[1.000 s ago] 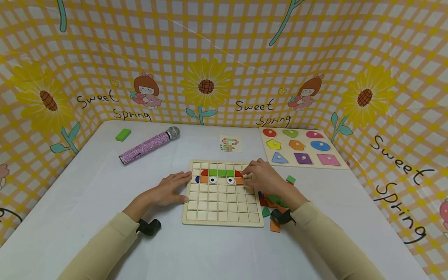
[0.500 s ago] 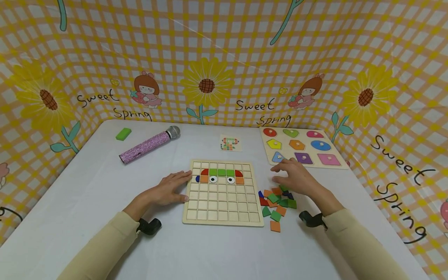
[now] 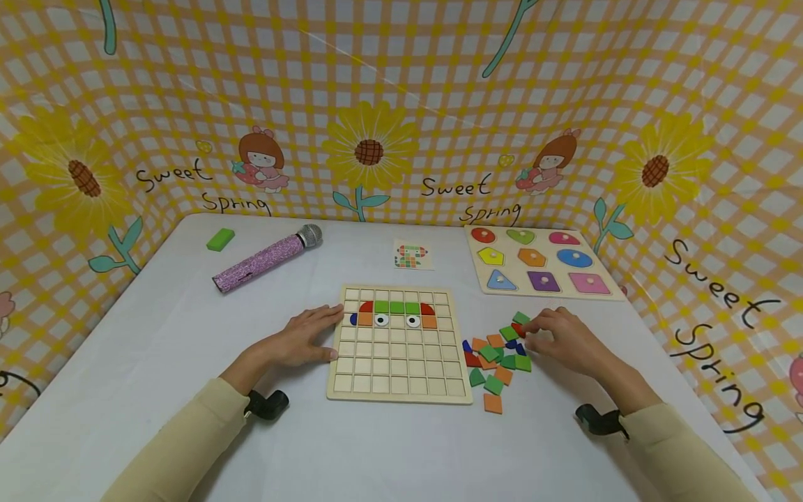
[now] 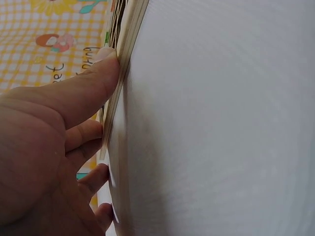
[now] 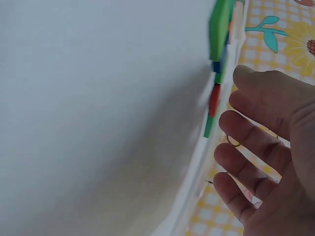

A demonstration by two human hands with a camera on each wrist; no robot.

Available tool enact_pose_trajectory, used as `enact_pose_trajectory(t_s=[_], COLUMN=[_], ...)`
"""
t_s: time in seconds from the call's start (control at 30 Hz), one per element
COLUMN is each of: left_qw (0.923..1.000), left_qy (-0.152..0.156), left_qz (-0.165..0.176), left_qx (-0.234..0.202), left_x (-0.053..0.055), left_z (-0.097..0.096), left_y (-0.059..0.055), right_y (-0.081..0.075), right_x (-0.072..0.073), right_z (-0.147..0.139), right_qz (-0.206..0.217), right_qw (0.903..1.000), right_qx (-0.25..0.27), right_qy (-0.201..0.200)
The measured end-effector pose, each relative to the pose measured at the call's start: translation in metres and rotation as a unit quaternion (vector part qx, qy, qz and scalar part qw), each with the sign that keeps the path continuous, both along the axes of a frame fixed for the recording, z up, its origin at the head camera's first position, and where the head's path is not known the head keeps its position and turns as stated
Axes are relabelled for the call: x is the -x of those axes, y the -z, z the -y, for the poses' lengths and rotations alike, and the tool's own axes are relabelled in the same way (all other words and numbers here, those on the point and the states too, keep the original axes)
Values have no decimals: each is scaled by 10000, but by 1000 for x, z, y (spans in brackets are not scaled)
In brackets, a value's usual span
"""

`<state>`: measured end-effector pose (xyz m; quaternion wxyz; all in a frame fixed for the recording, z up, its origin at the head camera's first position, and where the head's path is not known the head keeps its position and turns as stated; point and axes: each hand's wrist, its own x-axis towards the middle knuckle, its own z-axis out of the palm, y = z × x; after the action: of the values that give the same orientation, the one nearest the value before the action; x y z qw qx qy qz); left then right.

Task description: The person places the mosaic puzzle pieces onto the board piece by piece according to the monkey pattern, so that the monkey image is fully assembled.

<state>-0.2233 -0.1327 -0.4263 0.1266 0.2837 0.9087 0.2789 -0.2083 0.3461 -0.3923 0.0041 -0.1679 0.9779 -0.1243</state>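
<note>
A wooden grid board lies in the middle of the table. Near its top sit red, green and orange tiles, a blue piece and two eye tiles. My left hand rests against the board's left edge, its thumb and fingertips at the rim in the left wrist view. On the right, my right hand hovers beside a scattered pile of coloured tiles, fingertips close to a red tile. In the right wrist view its fingers are loosely bent, with nothing between them.
Behind the board lies a small pattern card. A glittery pink microphone and a green block are at the back left. A knobbed shape puzzle lies at the back right, before the checked cloth wall.
My right hand has left the board's top right and moved right, then down beside the tile pile, uncovering it. My left hand has stayed at the board's edge.
</note>
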Motion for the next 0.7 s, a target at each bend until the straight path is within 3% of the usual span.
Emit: enact_pose_trajectory(t_s=[0.43,0.7], left_qw=[10000,10000], left_qy=[33,35], left_qz=[14,-1], left_qx=[-24,28], left_x=[1,1], left_z=[0,0], left_y=[2,1], right_y=[10,10], right_x=[-3,-4], right_z=[-4,-2], right_qz=[-222,-100], right_qw=[9987,9981], right_qx=[-241,-224], right_qy=[-382,-558])
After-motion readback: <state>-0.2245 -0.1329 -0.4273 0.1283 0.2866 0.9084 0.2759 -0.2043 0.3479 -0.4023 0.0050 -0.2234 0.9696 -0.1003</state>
